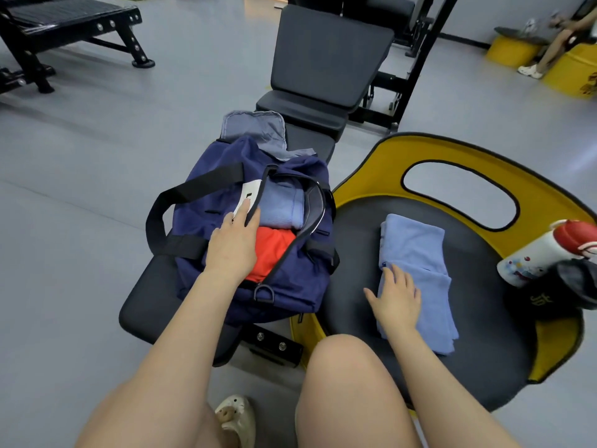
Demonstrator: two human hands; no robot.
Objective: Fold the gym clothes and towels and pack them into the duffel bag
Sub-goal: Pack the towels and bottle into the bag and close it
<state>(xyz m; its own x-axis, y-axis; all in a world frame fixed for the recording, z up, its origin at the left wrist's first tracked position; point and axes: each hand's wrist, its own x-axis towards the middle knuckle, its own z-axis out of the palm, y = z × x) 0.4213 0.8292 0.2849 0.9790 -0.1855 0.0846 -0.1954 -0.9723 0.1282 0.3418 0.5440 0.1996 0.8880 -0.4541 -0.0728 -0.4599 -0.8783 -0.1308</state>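
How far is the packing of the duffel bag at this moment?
Done: a folded blue towel and a red garment already lie inside the open duffel bag. In hand: the left hand rests at the bag's opening, and the right hand lies on a second folded blue towel on the seat. Left: packing that towel.

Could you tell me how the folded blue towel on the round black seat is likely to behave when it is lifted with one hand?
The folded blue towel looks soft and floppy, so its loose layers would probably sag and unfold. It seems light for its size. Only the right hand rests flat on it, so a one-handed lift may let the long end droop.
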